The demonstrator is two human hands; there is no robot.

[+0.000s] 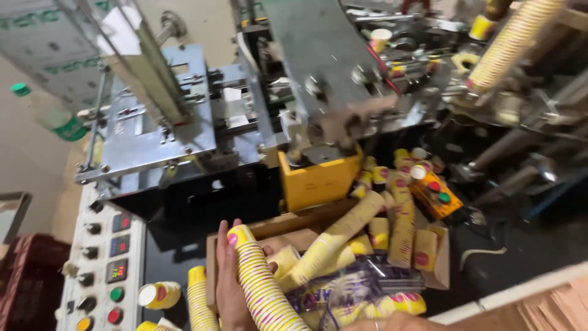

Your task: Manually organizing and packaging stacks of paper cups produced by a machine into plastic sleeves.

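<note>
A long nested stack of yellow-striped paper cups point(263, 288) leans diagonally over the carton.

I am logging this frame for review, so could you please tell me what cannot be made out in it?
- Left hand: head view, wrist cut off by the bottom edge; fingers hidden behind the stack of nested paper cups.
- Right hand: only a sliver with a ring shows at the bottom edge; its grip cannot be judged.
- Cup-forming machine: motion blur smears its moving parts.
- Control panel: displays too small.
</note>
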